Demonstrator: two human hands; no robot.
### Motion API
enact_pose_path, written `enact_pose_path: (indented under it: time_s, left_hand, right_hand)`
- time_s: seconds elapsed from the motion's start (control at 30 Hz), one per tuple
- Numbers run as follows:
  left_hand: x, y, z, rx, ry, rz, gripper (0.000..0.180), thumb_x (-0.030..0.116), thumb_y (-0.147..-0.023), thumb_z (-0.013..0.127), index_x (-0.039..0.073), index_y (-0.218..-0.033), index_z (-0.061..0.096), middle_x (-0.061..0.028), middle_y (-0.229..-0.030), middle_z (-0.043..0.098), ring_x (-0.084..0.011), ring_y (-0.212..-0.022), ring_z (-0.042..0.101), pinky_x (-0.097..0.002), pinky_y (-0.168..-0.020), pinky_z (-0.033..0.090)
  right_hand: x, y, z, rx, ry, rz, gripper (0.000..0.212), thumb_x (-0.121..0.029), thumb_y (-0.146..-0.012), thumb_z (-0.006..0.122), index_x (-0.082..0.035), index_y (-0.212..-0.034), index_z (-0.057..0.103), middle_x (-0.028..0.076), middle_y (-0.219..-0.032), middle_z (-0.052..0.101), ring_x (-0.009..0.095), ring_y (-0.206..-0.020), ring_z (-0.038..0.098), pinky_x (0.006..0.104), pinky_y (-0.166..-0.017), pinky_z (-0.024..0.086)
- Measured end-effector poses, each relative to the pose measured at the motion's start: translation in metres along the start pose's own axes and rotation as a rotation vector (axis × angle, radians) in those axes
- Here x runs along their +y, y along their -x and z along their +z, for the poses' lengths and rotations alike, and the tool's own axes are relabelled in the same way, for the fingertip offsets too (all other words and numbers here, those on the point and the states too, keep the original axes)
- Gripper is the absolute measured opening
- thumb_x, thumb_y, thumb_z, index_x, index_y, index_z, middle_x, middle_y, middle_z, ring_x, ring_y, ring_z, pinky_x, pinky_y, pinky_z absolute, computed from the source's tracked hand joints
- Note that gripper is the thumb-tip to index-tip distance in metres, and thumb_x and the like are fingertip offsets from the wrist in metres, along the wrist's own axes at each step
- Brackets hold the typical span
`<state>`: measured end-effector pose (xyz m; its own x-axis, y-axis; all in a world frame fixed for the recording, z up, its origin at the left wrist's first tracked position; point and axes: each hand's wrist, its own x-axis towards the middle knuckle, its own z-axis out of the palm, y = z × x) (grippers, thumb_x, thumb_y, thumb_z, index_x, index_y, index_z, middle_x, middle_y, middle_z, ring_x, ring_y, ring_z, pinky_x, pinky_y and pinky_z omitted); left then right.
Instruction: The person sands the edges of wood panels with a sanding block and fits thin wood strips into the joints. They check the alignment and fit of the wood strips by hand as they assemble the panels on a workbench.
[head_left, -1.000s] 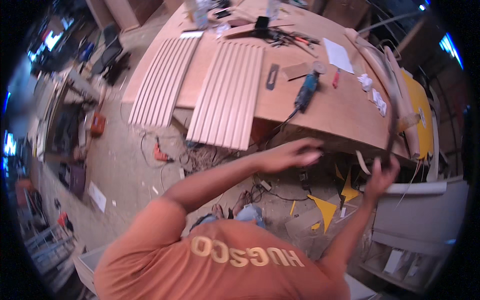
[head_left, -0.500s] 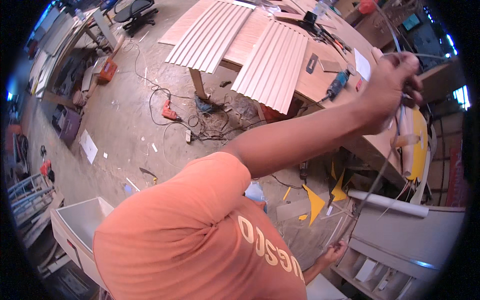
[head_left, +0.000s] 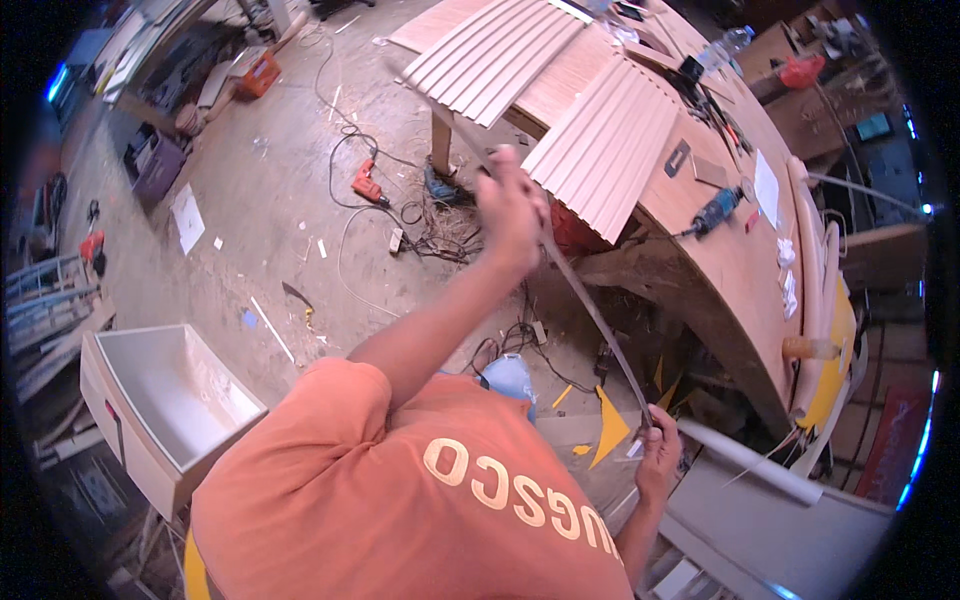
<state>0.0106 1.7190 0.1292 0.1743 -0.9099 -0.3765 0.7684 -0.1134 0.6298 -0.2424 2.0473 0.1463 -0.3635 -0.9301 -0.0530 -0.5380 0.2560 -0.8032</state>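
1 strip [head_left: 592, 305] in both hands [head_left: 512, 215] [head_left: 657, 455]

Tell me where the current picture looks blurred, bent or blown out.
Head view: left hand and the far end of the thin strip look smeared; head view: the table edge bows, with blackened picture corners; head view: bluish-white glare streaks the right rim.

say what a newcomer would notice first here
Probably the long thin strip slanting across the middle, its lower end in the right hand and the left hand farther up it. Next, two pale ribbed panels jutting over the edge of the table at the top, and the pointed yellow scrap on the floor.
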Motion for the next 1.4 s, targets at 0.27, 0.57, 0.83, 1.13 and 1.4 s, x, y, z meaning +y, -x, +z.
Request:
enact_pose_path:
  time_s: [0.27, 0.57, 0.83, 1.13, 1.4]
  left_hand:
    - [-0.031, -0.05, -0.071, -0.085, -0.003, 0.092, 0.029, 0.033, -0.107, 0.05, 0.007, -0.117, 0.054, -0.0053, -0.099, 0.061, -0.0199, -0.084, 0.066, -0.0368, -0.069, 0.058]
    - [-0.049, -0.028, -0.049, -0.197, -0.113, 0.174, 0.028, 0.008, -0.098, 0.063, 0.003, -0.121, 0.05, -0.0132, -0.109, 0.069, -0.0272, -0.099, 0.073, -0.0341, -0.069, 0.064]
    - [-0.044, -0.031, -0.028, -0.261, -0.164, 0.216, 0.031, 0.007, -0.094, 0.066, -0.002, -0.119, 0.05, -0.0162, -0.105, 0.07, -0.0277, -0.097, 0.074, -0.0305, -0.066, 0.065]
    - [-0.045, -0.061, -0.011, -0.251, -0.218, 0.102, 0.024, 0.006, -0.095, 0.065, -0.001, -0.114, 0.052, -0.0126, -0.101, 0.069, -0.0197, -0.085, 0.071, -0.0317, -0.07, 0.064]
    - [-0.058, -0.065, -0.02, -0.22, -0.089, 0.028, 0.018, 0.006, -0.095, 0.068, 0.001, -0.104, 0.054, -0.0091, -0.093, 0.068, -0.0164, -0.08, 0.07, -0.031, -0.067, 0.065]
  right_hand:
    - [0.07, -0.046, -0.123, -0.3, 0.067, 0.441, 0.04, -0.041, -0.106, 0.049, -0.004, -0.108, 0.065, 0.0, -0.078, 0.063, 0.006, -0.054, 0.05, 0.0228, -0.048, 0.039]
    - [0.106, -0.066, -0.175, -0.455, 0.071, 0.526, 0.05, -0.05, -0.101, 0.055, 0.0, -0.099, 0.064, 0.01, -0.079, 0.069, 0.014, -0.062, 0.063, 0.0284, -0.059, 0.052]
    - [0.113, -0.082, -0.185, -0.491, 0.166, 0.514, 0.039, -0.036, -0.106, 0.053, -0.002, -0.089, 0.061, 0.008, -0.076, 0.07, 0.01, -0.06, 0.059, 0.0266, -0.057, 0.049]
    - [0.064, -0.072, -0.212, -0.183, 0.165, 0.335, 0.021, -0.017, -0.103, 0.057, 0.0, -0.094, 0.064, 0.003, -0.074, 0.064, 0.007, -0.062, 0.054, 0.0227, -0.058, 0.045]
    - [0.016, -0.063, -0.228, -0.079, 0.295, 0.222, 0.022, -0.015, -0.101, 0.058, 0.002, -0.091, 0.066, 0.004, -0.072, 0.064, 0.01, -0.062, 0.055, 0.0261, -0.057, 0.045]
